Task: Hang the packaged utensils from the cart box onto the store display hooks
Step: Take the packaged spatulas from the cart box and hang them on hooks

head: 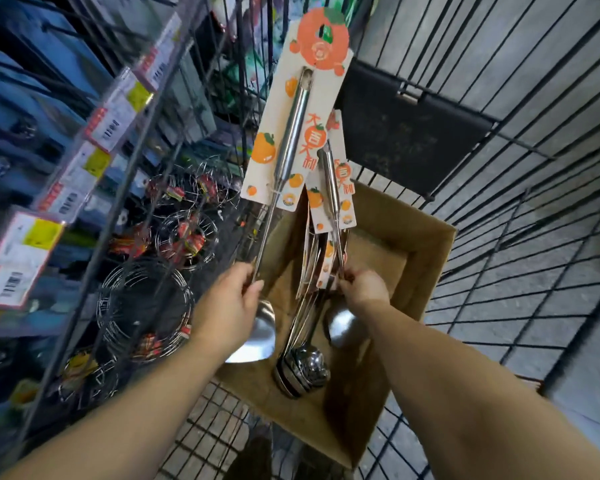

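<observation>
My left hand [227, 308] grips the thin steel shaft of a long spatula [291, 133], held upright with its orange-printed card at the top and its blade low by my wrist. My right hand [361, 289] pinches the shaft of a second carded utensil [333, 188], lifted upright above the cardboard box [426, 268]. Inside the box lie several steel ladles [302, 368] with cards, bowls toward me. The box sits in a black wire cart [520, 258].
To the left stands a wire display rack [118, 188] with price tags [18, 258] on hook ends and several round wire racks [142, 306] hanging lower down. Blue packaged goods fill the upper left. Grey tiled floor shows through the cart mesh on the right.
</observation>
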The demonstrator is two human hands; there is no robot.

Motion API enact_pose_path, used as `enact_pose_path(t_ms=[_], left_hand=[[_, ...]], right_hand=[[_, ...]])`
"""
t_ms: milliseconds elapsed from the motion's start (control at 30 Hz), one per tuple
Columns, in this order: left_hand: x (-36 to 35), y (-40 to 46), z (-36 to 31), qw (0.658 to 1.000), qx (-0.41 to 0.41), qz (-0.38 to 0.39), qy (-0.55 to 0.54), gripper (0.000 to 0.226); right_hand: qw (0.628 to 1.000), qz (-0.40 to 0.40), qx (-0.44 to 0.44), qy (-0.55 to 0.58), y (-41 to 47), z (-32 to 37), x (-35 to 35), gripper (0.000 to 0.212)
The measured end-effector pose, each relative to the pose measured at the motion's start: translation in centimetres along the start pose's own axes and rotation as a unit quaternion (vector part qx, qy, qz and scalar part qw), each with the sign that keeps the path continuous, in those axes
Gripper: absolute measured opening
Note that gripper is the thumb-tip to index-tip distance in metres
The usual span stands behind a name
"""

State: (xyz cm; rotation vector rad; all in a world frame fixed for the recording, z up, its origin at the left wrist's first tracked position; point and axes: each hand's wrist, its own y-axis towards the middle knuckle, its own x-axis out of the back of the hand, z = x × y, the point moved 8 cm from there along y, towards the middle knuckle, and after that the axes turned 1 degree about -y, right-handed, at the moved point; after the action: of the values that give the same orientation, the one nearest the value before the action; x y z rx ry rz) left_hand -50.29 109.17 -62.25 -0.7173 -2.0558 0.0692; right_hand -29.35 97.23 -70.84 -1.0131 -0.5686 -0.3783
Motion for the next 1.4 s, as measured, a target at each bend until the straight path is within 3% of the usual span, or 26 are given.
enact_pose_path(t_ms=[433,667,867,933,1033,1233,1400], left_hand=[[5.7,-5.1,-5.8,0.999,-0.049,-0.016,-0.002,0.012],[15.4,-12.1,-10.7,0.991,-0.075,-0.110,-0.016,0.017],[25.8,-25.2,-12.7,0.963,-0.077,-0.235,-0.106,0.019],[28.9,-30.7,-12.6,0.947,-0.065,-0.285,-0.131,0.015],[33.3,-39.1,-11.6,0.920,-0.054,-0.357,-0.152,0.013],[43.0,-56.0,-7.4,0.864,-0.026,-0.488,-0.122,0.014],[49.8,-72.4,-1.6,0.795,0.024,-0.600,-0.082,0.012]], right_hand=[[0.996,-0.054,0.056,0.047,-11.6,2.6,3.9,0.020],[0.969,-0.122,0.212,0.021,-23.7,10.6,10.4,0.014],[0.923,-0.142,0.356,0.035,-38.0,16.7,13.8,0.008],[0.905,-0.126,0.404,0.041,-43.7,17.9,13.6,0.028],[0.871,-0.114,0.477,0.025,-53.1,19.9,12.7,0.036],[0.797,-0.078,0.599,-0.001,-70.6,25.3,8.0,0.035],[0.709,-0.015,0.705,0.015,-86.3,27.8,0.3,0.041]])
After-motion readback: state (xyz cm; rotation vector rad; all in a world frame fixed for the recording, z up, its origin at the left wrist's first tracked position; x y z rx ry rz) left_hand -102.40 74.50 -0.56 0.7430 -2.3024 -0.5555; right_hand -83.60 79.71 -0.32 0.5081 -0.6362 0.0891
